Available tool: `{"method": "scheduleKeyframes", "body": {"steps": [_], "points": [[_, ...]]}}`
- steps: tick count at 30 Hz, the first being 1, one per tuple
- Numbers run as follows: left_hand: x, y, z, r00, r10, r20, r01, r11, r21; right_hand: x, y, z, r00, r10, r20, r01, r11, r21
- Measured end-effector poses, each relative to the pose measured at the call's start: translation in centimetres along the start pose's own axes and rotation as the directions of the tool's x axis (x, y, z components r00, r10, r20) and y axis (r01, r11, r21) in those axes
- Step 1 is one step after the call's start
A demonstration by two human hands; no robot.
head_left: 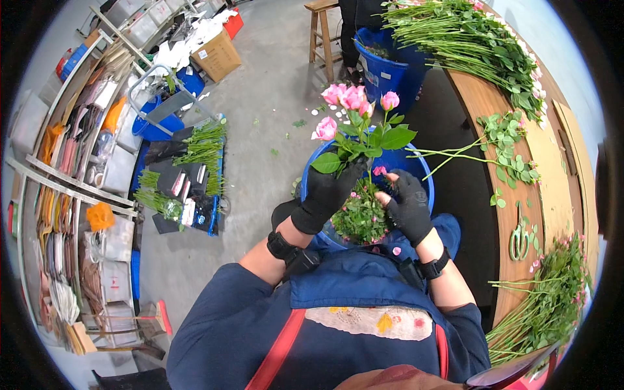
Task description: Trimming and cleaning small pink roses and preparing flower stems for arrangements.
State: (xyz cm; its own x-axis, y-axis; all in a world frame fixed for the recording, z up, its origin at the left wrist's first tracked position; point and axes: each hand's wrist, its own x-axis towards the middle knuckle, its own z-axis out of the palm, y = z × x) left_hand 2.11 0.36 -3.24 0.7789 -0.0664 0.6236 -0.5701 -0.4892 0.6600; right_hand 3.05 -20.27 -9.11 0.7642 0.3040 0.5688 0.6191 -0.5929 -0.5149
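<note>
My left hand (336, 185), in a black glove, grips the pink roses (356, 100) by their stems just under the leaves. The blooms stand upright above the glove, pointing away from me. My right hand (409, 204), in a black glove with bare fingertips, is beside the stems with thumb and finger apart. I see nothing between them. Below both hands stands a blue plastic bucket (425, 176), holding a heap of green leaves (360, 214) with small pink petals. The lower stem ends are partly hidden by the gloves.
On the wooden table (487, 195) at right lie cut rose stems (512, 151), scissors (520, 239) and more bundled roses (541, 292). Beyond is a larger blue bin (385, 68) near a person's legs (348, 34) and a wooden stool (321, 34). A loaded cart (195, 180) and shelves (83, 161) stand at left.
</note>
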Motion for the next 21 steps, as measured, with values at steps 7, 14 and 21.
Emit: {"method": "scheduleKeyframes", "body": {"steps": [7,14,21], "points": [[-0.1,1.4,1.2,0.999,-0.018,-0.042,0.012,0.991,-0.134,3.6,-5.7,-6.8,0.975,0.146,-0.168,-0.083,0.939,0.332],[-1.3,0.6,2.4,0.993,-0.118,0.003,0.117,0.973,-0.199,5.7,-6.3,-7.8,0.980,0.167,-0.108,-0.116,0.921,0.372],[-1.7,-0.1,1.3,0.960,-0.064,0.273,0.125,0.969,-0.215,4.6,-5.8,-7.5,0.969,0.233,0.078,-0.245,0.903,0.353]]}}
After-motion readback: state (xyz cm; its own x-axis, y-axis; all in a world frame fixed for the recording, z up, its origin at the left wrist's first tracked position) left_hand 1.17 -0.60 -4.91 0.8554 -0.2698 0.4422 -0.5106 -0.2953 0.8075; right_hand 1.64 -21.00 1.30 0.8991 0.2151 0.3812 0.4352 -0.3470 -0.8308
